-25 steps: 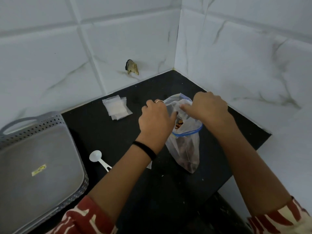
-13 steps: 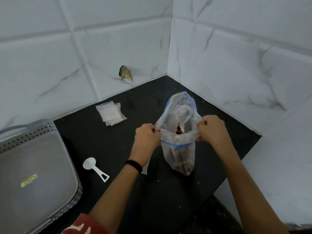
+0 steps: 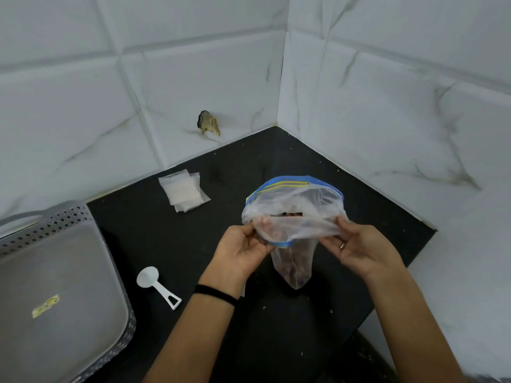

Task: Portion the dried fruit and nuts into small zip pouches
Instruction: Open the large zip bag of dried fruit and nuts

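The zip bag's (image 3: 293, 217) mouth now gapes wider, upright, both hands (image 3: 243, 250) (image 3: 362, 250) pinching its rim.

Zip bag (image 3: 293, 211) contents blurred behind plastic; basket (image 3: 63, 299) cut off at left edge.

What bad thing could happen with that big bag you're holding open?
1. The big zip bag is wide open and held up only by the left hand and right hand pinching its thin rim; a slip could tip it and spill the dried fruit and nuts onto the black counter.
2. The scoop and small pouches lie off to the left; reaching for them means letting go with one hand, so the bag may sag.
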`<action>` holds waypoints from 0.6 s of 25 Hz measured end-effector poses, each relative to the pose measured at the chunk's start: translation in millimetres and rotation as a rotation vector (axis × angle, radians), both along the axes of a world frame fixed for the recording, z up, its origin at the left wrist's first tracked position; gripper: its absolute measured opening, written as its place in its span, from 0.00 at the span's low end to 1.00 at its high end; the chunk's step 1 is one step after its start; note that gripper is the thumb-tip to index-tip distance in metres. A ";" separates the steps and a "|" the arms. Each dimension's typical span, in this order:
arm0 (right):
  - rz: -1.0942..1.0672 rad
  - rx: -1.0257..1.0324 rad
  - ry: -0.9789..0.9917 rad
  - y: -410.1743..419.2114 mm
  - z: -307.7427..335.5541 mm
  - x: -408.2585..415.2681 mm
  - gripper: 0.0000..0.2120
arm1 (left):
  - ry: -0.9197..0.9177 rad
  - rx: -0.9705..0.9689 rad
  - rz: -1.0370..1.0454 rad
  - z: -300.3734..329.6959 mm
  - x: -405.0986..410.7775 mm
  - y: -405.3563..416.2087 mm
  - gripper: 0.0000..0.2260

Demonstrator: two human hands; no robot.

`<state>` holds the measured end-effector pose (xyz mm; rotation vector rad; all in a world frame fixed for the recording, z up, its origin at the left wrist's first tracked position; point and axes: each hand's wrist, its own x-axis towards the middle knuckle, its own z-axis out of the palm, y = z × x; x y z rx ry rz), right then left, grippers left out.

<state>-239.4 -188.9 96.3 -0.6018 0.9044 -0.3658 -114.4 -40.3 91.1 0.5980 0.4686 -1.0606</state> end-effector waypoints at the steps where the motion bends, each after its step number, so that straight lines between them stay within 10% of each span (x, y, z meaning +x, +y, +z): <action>1: 0.005 0.066 -0.014 0.2 -0.4 1.4 0.07 | -0.002 -0.012 -0.026 0.4 -0.3 0.4 0.14; 11: 0.148 0.019 0.068 3.1 5.7 19.1 0.15 | -0.239 0.258 -0.173 -3.8 -6.2 -8.3 0.16; 15: 0.235 -0.144 0.216 -3.1 3.9 9.5 0.18 | -0.848 0.636 0.083 -6.0 -16.7 -8.6 0.22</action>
